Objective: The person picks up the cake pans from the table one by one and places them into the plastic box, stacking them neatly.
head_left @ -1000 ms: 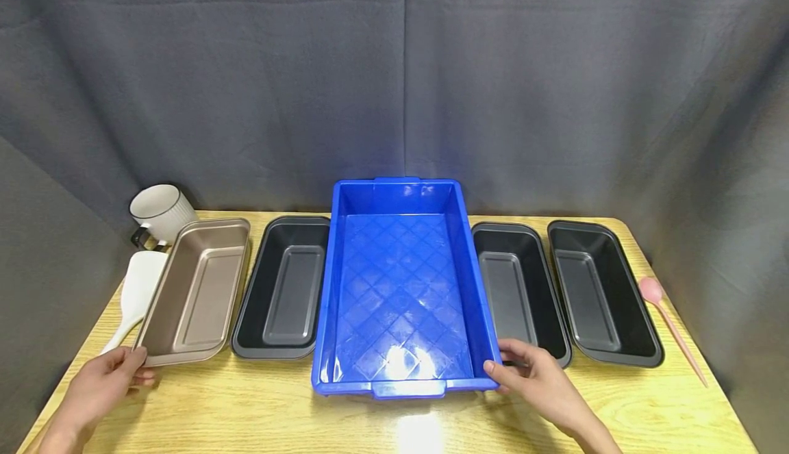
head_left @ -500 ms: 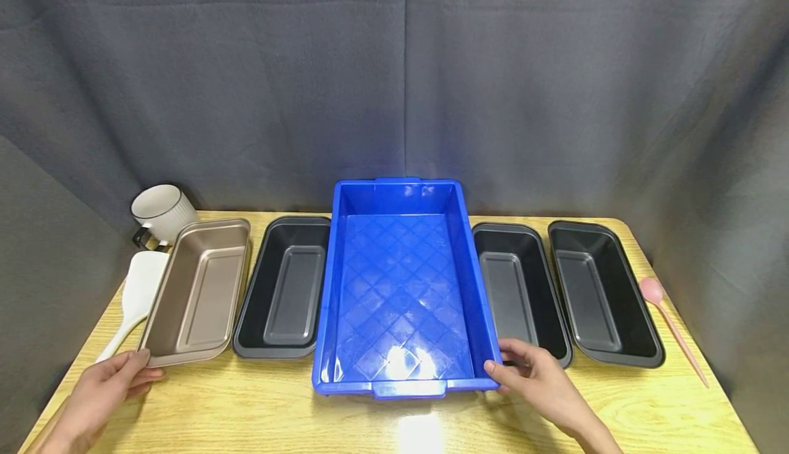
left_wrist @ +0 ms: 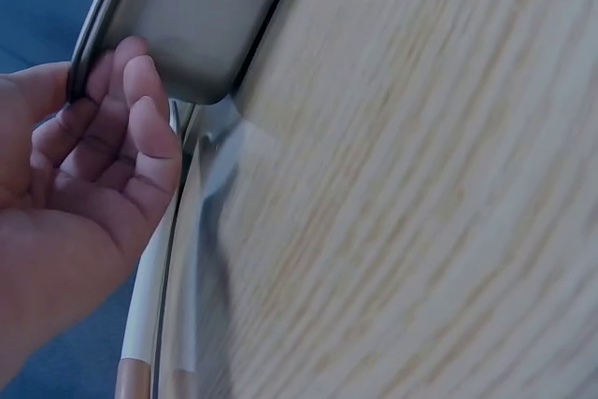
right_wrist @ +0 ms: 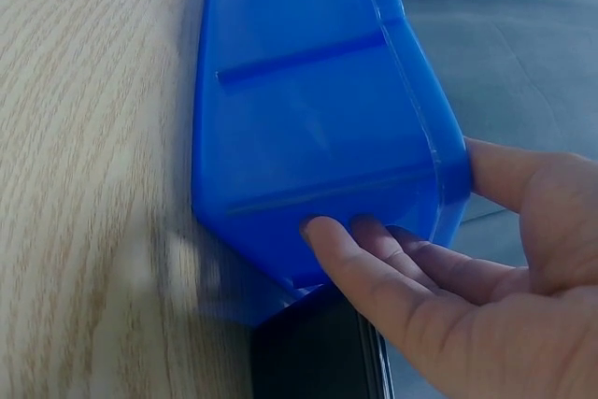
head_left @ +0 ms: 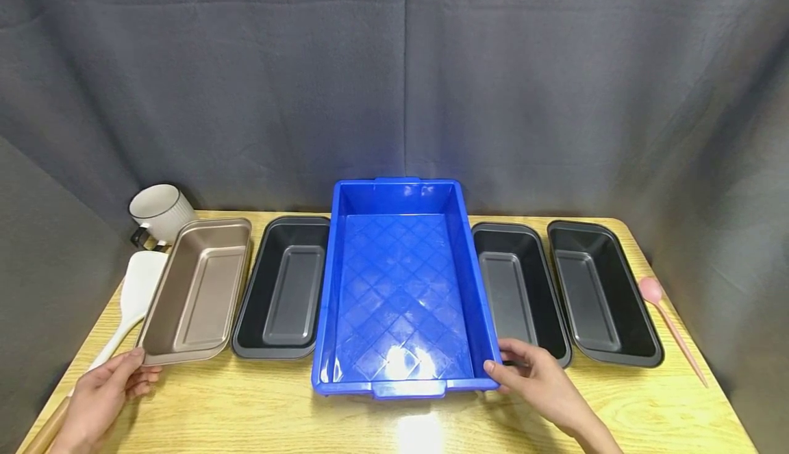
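At the left, my left hand [head_left: 101,396] pinches the near-left corner of a champagne-coloured loaf pan [head_left: 206,296], thumb on the rim and fingers curled beneath it in the left wrist view. My right hand [head_left: 545,382] grips the near-right corner of a large blue plastic tray [head_left: 401,269] in the middle. In the right wrist view its thumb lies over the rim of the blue tray [right_wrist: 318,109] and the fingertips [right_wrist: 327,231] touch the outer wall. Both the pan and the tray have nothing in them.
Black loaf pans stand close on both sides of the tray: one on its left [head_left: 292,293], two on its right, the nearer pan [head_left: 508,296] and the outer pan [head_left: 588,296]. A white rice paddle [head_left: 138,286], a mug [head_left: 163,214] and a pink spoon [head_left: 652,289] lie outermost.
The left hand and the pan's near end shift very slightly to the right, then back left. More of the paddle's handle now shows beside the left hand. The right hand and tray keep still.
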Available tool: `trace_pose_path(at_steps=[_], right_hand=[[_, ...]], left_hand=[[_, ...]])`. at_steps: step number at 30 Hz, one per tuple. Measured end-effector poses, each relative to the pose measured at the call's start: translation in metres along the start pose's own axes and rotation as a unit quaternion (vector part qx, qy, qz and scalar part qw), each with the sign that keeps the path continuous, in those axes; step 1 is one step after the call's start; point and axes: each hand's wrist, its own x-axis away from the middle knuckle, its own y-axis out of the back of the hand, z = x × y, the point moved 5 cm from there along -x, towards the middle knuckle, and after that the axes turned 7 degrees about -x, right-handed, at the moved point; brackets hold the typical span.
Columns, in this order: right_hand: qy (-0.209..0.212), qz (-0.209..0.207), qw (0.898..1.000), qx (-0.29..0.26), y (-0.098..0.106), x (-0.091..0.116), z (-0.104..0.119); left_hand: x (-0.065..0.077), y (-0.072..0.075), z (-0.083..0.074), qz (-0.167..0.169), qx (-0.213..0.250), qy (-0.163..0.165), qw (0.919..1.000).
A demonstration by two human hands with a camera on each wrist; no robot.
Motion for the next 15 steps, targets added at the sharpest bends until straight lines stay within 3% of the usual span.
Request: trace_pose_path(at_steps=[5, 12, 15], right_hand=[[0.002, 0.001, 1.0, -0.003, 0.0, 0.0, 0.0], [0.004, 0.001, 1.0, -0.005, 0.001, 0.0, -0.001], [0.009, 0.004, 1.0, -0.006, 0.001, -0.001, -0.001]], left_hand=[[0.0, 0.001, 0.001, -0.013, 0.058, -0.01, 0.9982], [0.002, -0.005, -0.013, -0.022, 0.104, -0.044, 0.9933], [0.004, -0.007, -0.018, -0.016, 0.159, -0.07, 0.9847]])
